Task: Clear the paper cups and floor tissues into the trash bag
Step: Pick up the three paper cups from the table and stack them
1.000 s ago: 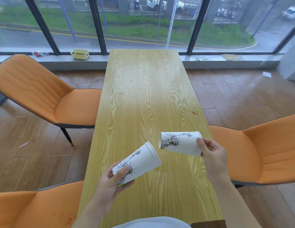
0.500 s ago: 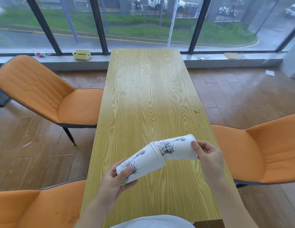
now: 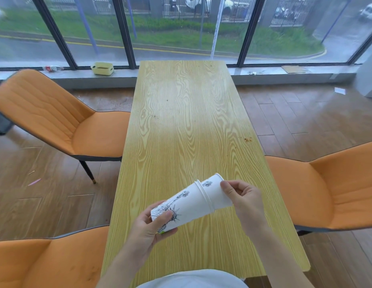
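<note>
Two white paper cups with black line drawings are held above the near end of the wooden table [image 3: 181, 121]. My left hand [image 3: 148, 231] grips the base of the outer cup [image 3: 185, 206], which lies tilted with its mouth up and to the right. My right hand [image 3: 243, 202] holds the inner cup [image 3: 215, 190] by its rim end, pushed most of the way into the outer one. A white tissue [image 3: 340, 90] lies on the floor at the far right. No trash bag is in view.
Orange chairs stand at the left [image 3: 62, 121], the right [image 3: 330, 190] and the near left [image 3: 46, 265] of the table. On the window sill sit a yellow box [image 3: 102, 68], a bottle [image 3: 52, 68] and a cardboard piece [image 3: 293, 69]. Small scraps [image 3: 34, 181] lie on the left floor.
The two cups were apart a second ago. My right hand has slid its cup into the one in my left hand, and the pair is now nested much deeper.
</note>
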